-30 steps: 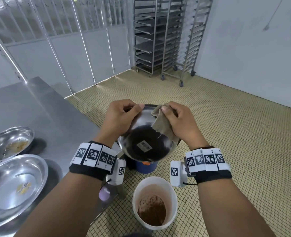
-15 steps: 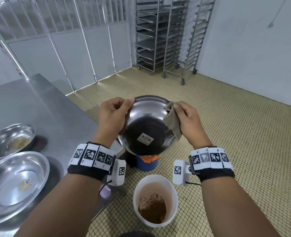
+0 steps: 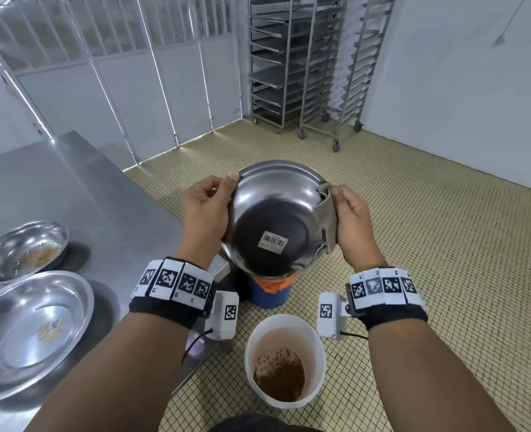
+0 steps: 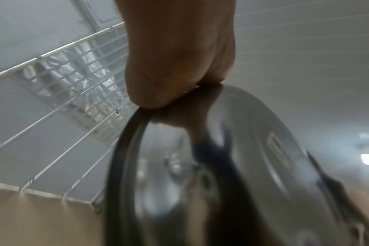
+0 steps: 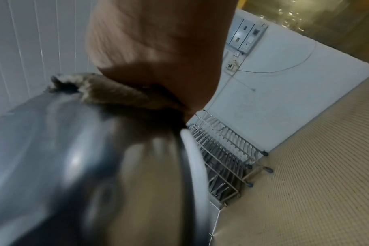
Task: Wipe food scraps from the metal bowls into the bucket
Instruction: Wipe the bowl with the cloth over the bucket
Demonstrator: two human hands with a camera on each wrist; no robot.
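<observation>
Bowl (image 3: 275, 219) up in the air btwn both hands, tipped so its underside w/ a barcode sticker (image 3: 272, 243) faces the person and the open side points away. Left hand (image 3: 203, 215) grips the left rim, thumb on the outer edge near the top, fingers curled round behind; the left wrist view shows the thumb pressed on the rim. Right hand (image 3: 353, 224) is on the right rim, pinching a brownish cloth (image 3: 325, 219) against the metal, cloth folded over the edge and hanging down the outside; right wrist view has the same, cloth squeezed btwn hand and bowl. White bucket (image 3: 251, 347) stands on the tiled floor below and nearer the person, brown scraps (image 3: 279, 374) in its bottom; bowl is well above it, not over its mouth. Blue container (image 3: 268, 296) w/ an orange top sits right under the bowl. Steel table (image 3: 71, 188) to the left carries two more metal bowls: far one (image 3: 24, 249) w/ scraps in it, near one (image 3: 32, 333) w/ a label inside.
</observation>
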